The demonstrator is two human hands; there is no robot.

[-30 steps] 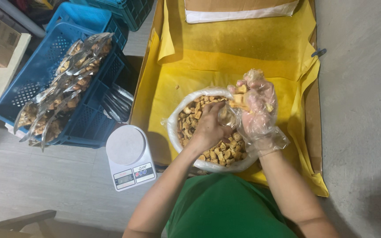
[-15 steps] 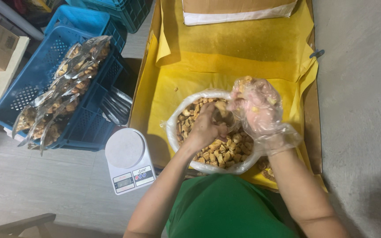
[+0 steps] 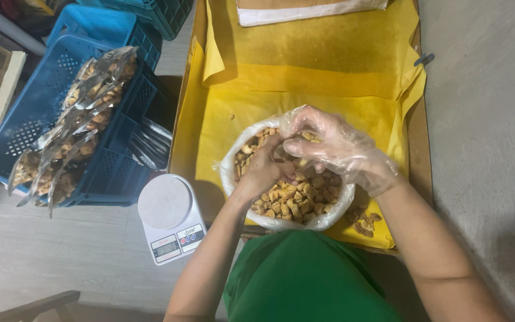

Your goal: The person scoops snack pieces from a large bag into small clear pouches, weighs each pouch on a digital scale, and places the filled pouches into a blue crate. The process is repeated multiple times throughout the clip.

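Observation:
A white bowl lined with clear plastic holds several golden-brown snack pieces and sits on a yellow sheet. My bare left hand is curled over the bowl's middle and seems to grip the mouth of a small clear bag. My right hand, in a thin clear plastic glove, is bunched on a few snack pieces right against the left hand, just above the bowl. The bag is mostly hidden between the hands.
A white kitchen scale stands left of the bowl. A blue crate beyond it holds several filled clear snack bags. Loose pieces lie on the sheet right of the bowl. A black clip sits on the tray edge.
My gloved right hand, raised with a handful of pieces a second ago, has come down and left to meet my left hand over the bowl.

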